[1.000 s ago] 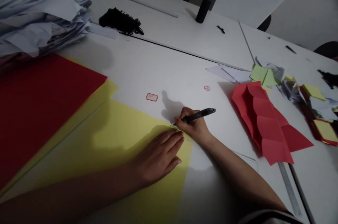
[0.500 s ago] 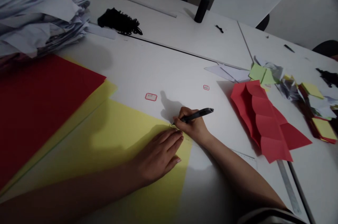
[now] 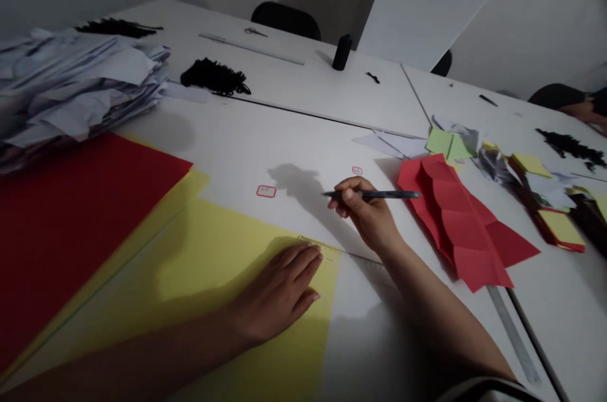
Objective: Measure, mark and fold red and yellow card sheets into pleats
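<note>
My left hand lies flat, fingers stretched out, on a sheet of yellow paper. Its fingertips press on the end of a clear ruler, which runs along the sheet's upper right corner and out over the white table. Above the table, to the right of that corner, my right hand is closed around a black pen. The pen is nearly level, its tip pointing left and off the paper. Red paper overlaps the yellow sheets on the left.
A folded red paper piece lies to the right, beside a metal ruler. Behind it are paper scraps and stacked coloured pads. A heap of white paper, black cords and a black bottle stand farther back.
My right hand has lifted the pen off the yellow paper's corner and moved up and right. My left hand stays on the sheet. The view has tilted up a little.
</note>
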### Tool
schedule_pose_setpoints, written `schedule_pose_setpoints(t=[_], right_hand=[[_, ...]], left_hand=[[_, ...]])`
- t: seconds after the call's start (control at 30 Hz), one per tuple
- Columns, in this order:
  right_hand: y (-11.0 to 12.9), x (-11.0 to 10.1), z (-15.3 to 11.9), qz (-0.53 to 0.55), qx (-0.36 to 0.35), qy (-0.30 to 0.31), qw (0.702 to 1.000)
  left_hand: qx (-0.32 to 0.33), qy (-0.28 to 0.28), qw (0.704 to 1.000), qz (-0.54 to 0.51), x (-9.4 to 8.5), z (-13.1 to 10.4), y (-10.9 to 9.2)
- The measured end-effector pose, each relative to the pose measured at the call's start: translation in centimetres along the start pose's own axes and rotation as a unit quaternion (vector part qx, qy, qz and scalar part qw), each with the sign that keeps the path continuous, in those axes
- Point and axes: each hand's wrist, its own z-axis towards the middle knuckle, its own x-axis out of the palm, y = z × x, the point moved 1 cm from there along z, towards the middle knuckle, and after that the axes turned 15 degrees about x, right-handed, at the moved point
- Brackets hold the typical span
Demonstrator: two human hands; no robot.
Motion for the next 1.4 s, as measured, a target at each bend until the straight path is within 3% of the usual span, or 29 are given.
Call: schedule_pose_setpoints(t=[0.1, 0.17, 0.37, 0.43, 0.5, 0.67, 0.77, 0.83, 0.97, 1.17, 1.4], right_hand=[[1.3, -1.2, -2.3, -0.074, -0.048, -0.009, 0.996], [0.7, -2.1, -4.4, -0.187, -0.077, -0.016, 0.979], [-4.0, -5.4, -10.3, -0.525, -0.202, 0.007, 0.827], [-4.9, -6.4, -11.5, -0.574, -0.200, -0.004, 0.794], [-5.2, -7.1, -12.3, -0.595, -0.200, -0.008, 0.779], [-5.6, -8.0, -13.2, -0.607, -0.207, -0.008, 0.767], [-5.7, -8.2, -13.4, -0.610, -0.205, -0.021, 0.765], [-5.6, -8.1, -13.3, -0.610, -0.214, -0.023, 0.763], [-5.0, -7.2, -12.7, -0.609, -0.222, -0.025, 0.761], [-4.8, -4.3, -10.3, -0.598, -0.235, -0.003, 0.766], [-4.8, -4.3, -7.1, -0.565, -0.225, 0.028, 0.794]], left_hand=[[0.005, 0.004, 1.000, 0.005, -0.1, -0.1, 0.0], [0.003, 0.006, 1.000, 0.011, 0.0, -0.2, 0.0], [0.000, -0.010, 0.999, 0.033, 0.8, 0.1, -0.6], [0.005, -0.017, 1.000, 0.025, 1.3, 1.0, -1.4], [0.006, -0.035, 0.999, 0.005, 2.0, 2.4, -2.4], [-0.006, -0.096, 0.993, -0.073, 2.8, 5.8, -4.8], [0.040, -0.117, 0.986, -0.116, 1.7, 6.1, -5.6], [0.083, -0.087, 0.985, -0.123, 0.5, 5.5, -5.6], [0.068, -0.045, 0.996, -0.043, -0.9, 3.3, -4.3], [0.054, -0.030, 0.997, 0.053, -0.3, 0.4, -1.8], [-0.024, -0.093, 0.995, -0.028, -0.8, 0.4, 0.3]])
